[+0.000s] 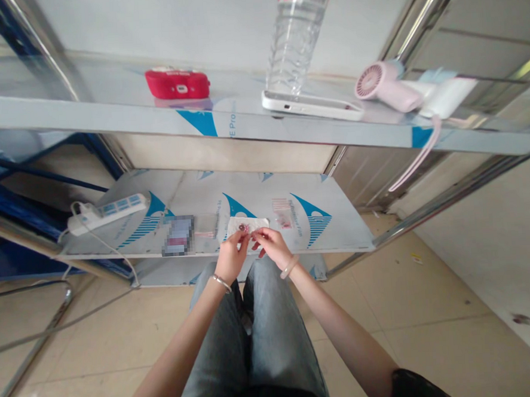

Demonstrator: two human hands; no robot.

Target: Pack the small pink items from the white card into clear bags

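Observation:
My left hand (231, 259) and my right hand (272, 245) meet over the front edge of the lower shelf, fingertips pinched close together. Whatever lies between the fingers is too small to make out. Just beyond them is a white cloth or paper sheet (260, 221), partly covered by my fingers. Small dark red and pink pieces (243, 227) show on it beside my left fingertips. To the right lies a clear packet (283, 214) with reddish bits inside. Another clear packet (206, 227), with pink at its lower edge, lies left of the sheet.
A blurred-out phone (178, 235) and a white power strip (108, 213) with a cord lie on the left of the lower shelf (342, 218). Overhead, the upper shelf bears a red case (178, 85), a water bottle (296, 47), a white phone (311, 107) and a pink fan (386, 86).

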